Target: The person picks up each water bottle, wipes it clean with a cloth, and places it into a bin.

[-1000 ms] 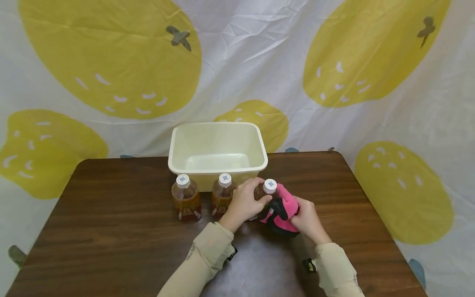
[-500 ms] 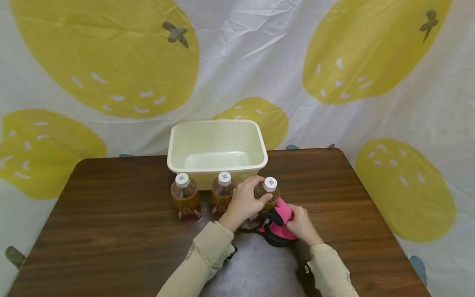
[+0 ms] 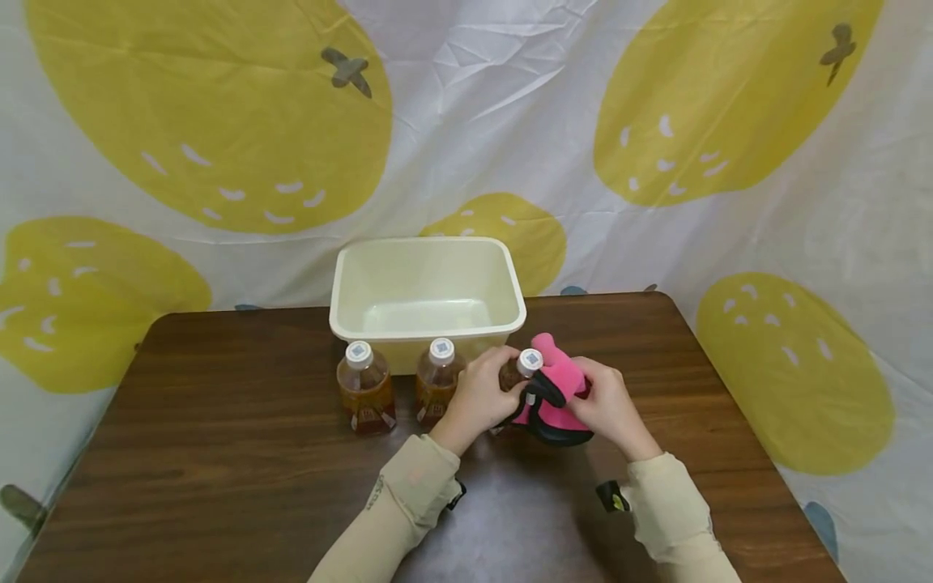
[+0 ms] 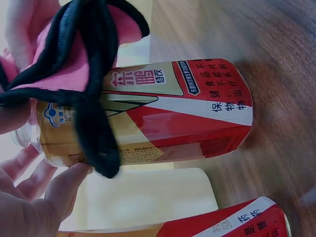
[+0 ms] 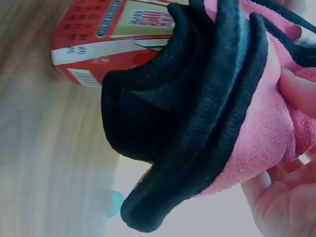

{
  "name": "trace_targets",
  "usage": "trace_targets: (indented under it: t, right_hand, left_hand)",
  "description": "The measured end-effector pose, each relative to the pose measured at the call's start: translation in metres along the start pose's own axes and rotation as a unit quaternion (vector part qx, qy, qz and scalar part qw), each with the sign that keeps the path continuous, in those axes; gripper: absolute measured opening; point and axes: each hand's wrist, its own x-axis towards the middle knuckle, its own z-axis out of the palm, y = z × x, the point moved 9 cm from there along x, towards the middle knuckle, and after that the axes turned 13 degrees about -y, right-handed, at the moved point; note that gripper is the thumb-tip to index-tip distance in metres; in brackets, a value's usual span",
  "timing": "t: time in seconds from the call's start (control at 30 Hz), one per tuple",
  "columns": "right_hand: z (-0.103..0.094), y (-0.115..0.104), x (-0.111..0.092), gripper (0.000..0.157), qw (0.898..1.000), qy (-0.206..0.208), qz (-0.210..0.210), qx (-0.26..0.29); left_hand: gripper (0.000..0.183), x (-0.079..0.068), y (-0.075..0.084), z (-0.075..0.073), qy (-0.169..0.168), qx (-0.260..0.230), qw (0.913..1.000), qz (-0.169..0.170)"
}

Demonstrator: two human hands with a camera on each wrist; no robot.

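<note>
In the head view my left hand (image 3: 477,393) holds the rightmost bottle (image 3: 530,361) around its upper part. That bottle stands upright; its red and gold label (image 4: 192,111) shows in the left wrist view. My right hand (image 3: 611,405) grips a bunched pink cloth with black edging (image 3: 563,379) against the bottle's right side and upper part. In the right wrist view the pink fabric (image 5: 264,128) lies between thumb and fingers, and its folds hide part of the label. Cloth and hand cover much of the bottle in the head view.
Two similar bottles stand to the left, one in the middle (image 3: 437,380) and one farther left (image 3: 364,393). A cream plastic basin (image 3: 430,334) sits behind them at the back of the brown wooden table (image 3: 219,453). A fruit-patterned curtain (image 3: 496,121) hangs behind.
My right hand first moved the cloth lower on the bottle, then back up toward its cap. The left hand and the other two bottles have stayed in place.
</note>
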Motion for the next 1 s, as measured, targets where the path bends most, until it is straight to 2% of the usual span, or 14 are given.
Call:
trace_targets:
  t: [0.23, 0.47, 0.57, 0.77, 0.83, 1.0]
  right_hand:
    - [0.002, 0.002, 0.0, 0.017, 1.0, -0.004, 0.019, 0.003]
    - [0.013, 0.018, -0.011, 0.018, 0.998, -0.005, 0.058, 0.019]
    - [0.027, 0.032, -0.016, 0.019, 0.998, -0.01, 0.055, 0.007]
    - [0.071, 0.065, -0.024, 0.017, 0.994, -0.07, 0.079, -0.005]
    - [0.075, 0.07, -0.025, 0.017, 0.994, -0.069, 0.081, -0.002]
    - [0.072, 0.069, -0.025, 0.019, 0.995, -0.061, 0.074, 0.0]
  left_hand:
    - [0.031, 0.001, -0.001, 0.001, -0.003, 0.0, 1.0, -0.006]
    - [0.031, 0.0, -0.001, 0.0, -0.003, -0.009, 0.9999, -0.005]
    - [0.033, 0.0, -0.003, 0.001, -0.006, -0.013, 0.9998, -0.011]
    - [0.036, -0.001, -0.003, 0.003, -0.012, -0.011, 0.9998, -0.014]
    - [0.036, -0.001, -0.003, 0.003, -0.013, -0.014, 0.9997, -0.013]
    - [0.035, 0.0, -0.002, 0.003, -0.011, -0.014, 0.9998, -0.013]
